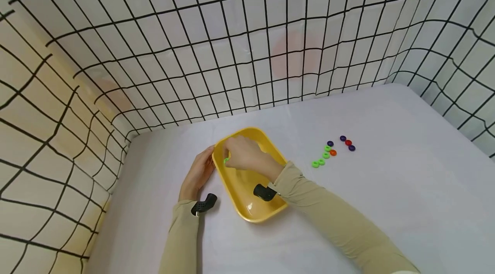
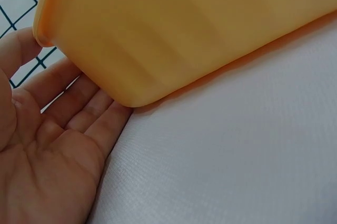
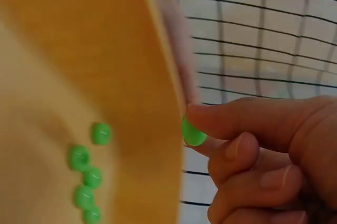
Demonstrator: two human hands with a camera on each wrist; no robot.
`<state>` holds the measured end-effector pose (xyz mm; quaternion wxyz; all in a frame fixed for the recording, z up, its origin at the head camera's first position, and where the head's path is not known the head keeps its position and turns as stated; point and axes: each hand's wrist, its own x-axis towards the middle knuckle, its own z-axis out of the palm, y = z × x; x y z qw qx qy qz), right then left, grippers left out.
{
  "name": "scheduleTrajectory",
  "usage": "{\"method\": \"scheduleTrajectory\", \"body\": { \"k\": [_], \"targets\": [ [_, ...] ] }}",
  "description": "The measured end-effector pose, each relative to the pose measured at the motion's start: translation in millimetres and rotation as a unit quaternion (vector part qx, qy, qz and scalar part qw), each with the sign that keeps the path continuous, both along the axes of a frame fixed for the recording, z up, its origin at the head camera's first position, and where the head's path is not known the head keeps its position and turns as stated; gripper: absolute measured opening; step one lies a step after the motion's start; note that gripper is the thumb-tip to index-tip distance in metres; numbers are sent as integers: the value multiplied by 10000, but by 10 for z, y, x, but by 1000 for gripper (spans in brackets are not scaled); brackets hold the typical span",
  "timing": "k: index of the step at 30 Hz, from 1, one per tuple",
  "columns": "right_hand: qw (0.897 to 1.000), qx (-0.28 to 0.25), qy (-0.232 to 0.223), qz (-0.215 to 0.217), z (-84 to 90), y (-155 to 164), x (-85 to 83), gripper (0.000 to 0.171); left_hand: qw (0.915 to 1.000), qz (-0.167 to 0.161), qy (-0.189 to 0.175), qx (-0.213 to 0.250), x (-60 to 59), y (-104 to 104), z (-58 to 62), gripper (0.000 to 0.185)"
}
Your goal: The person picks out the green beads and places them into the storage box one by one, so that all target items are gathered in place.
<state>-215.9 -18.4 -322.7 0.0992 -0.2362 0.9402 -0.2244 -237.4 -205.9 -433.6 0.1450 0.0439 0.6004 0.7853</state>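
A yellow tray (image 1: 251,188) stands on the white table. My left hand (image 1: 200,173) holds it at the far left corner; in the left wrist view the thumb is at the rim and the other fingers (image 2: 76,95) reach round the end wall. My right hand (image 1: 247,153) is over the far part of the tray. Between thumb and forefinger it pinches a green bead (image 3: 194,132), which overlaps the tray's rim in the right wrist view. Several green beads (image 3: 84,197) lie on the tray floor, one with its hole showing.
Right of the tray, several green beads (image 1: 326,155) lie in a line with an orange bead (image 1: 333,153) and a dark blue bead (image 1: 330,143). A red bead (image 1: 348,142) sits between two dark blue ones. Black wire grid (image 1: 247,50) rises behind and at both sides.
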Motion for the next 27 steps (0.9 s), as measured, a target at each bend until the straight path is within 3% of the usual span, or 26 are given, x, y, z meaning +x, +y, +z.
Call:
{"method": "scheduleTrajectory", "body": {
  "k": [5, 11, 17, 27],
  "targets": [
    [9984, 339, -282, 364, -258, -83, -133, 18, 10000, -38, 36, -1, -4, 24, -7, 41],
    [9949, 554, -564, 634, -447, -123, -237, 18, 10000, -13, 78, -16, -3, -2, -11, 42],
    [9935, 559, -536, 836, -505, -130, -238, 17, 9999, 24, 105, 11, -15, 9, 5, 42],
    [9925, 566, -705, 826, -526, -126, -223, 19, 10000, 67, 21, 14, -6, 6, -6, 39]
  ]
}}
